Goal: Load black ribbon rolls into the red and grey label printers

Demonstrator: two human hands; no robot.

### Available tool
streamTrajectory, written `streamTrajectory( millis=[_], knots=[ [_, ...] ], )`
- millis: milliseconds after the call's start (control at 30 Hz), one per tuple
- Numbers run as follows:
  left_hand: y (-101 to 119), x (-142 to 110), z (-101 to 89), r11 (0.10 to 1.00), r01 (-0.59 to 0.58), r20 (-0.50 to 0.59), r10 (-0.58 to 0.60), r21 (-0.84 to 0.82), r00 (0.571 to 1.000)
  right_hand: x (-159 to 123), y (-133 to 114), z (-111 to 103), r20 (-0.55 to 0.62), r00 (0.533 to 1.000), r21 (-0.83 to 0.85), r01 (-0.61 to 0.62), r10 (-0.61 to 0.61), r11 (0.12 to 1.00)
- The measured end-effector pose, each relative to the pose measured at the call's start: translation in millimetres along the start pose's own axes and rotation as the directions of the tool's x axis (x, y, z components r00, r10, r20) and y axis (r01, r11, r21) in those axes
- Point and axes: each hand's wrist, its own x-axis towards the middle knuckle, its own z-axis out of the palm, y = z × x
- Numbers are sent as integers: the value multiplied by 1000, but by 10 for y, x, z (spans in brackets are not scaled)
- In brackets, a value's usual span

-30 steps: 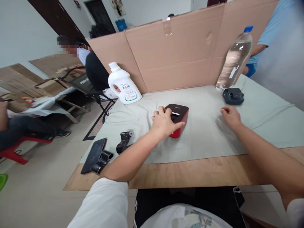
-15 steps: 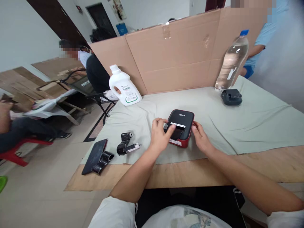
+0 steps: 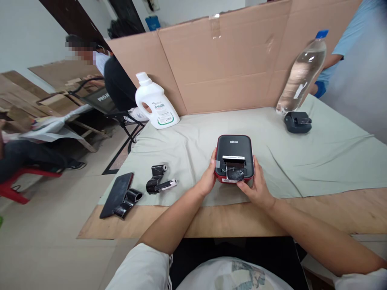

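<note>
A small red device with a black top [image 3: 234, 150] sits on the pale green cloth [image 3: 317, 157] near the table's front edge. My left hand [image 3: 208, 178] grips its left side, thumb against the casing. My right hand [image 3: 256, 187] holds its right front corner, fingers curled round it and the thumb by the front slot. The device stands squarely between both hands, its slot facing me.
A black roll holder [image 3: 157, 182] and a black phone on a mount [image 3: 118, 195] lie left. A white detergent bottle [image 3: 154, 103], a clear water bottle [image 3: 300, 74] and a small dark device [image 3: 298, 122] stand before a cardboard screen [image 3: 229, 60]. Other people sit behind.
Both hands have closed on the sides of the red device and turned it square toward me, drawing it nearer the table's front edge. The right hand came in from the right.
</note>
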Motion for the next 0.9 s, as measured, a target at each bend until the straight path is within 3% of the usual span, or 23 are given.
streamTrajectory(
  millis=[233, 333, 467, 667, 900],
  knots=[
    [-130, 44, -62, 993, 1, -125, 14, 116, 992, 48, 20, -15, 47, 996, -3, -80, 80, 997],
    [-105, 58, -129, 983, -29, -132, 53, 181, 990, 104, -81, -87, 1, 996, -81, 89, -89, 993],
    [-8, 115, -175, 979, -22, -98, 43, 205, 994, 149, -221, -163, 5, 942, -204, 328, -334, 922],
    [161, 277, -125, 980, 99, -70, -88, 170, 994, 133, -299, -159, 34, 909, -327, 403, -416, 855],
    [135, 289, -122, 988, 70, -44, -65, 138, 997, 118, -321, -139, 26, 904, -364, 405, -426, 838]
  ],
)
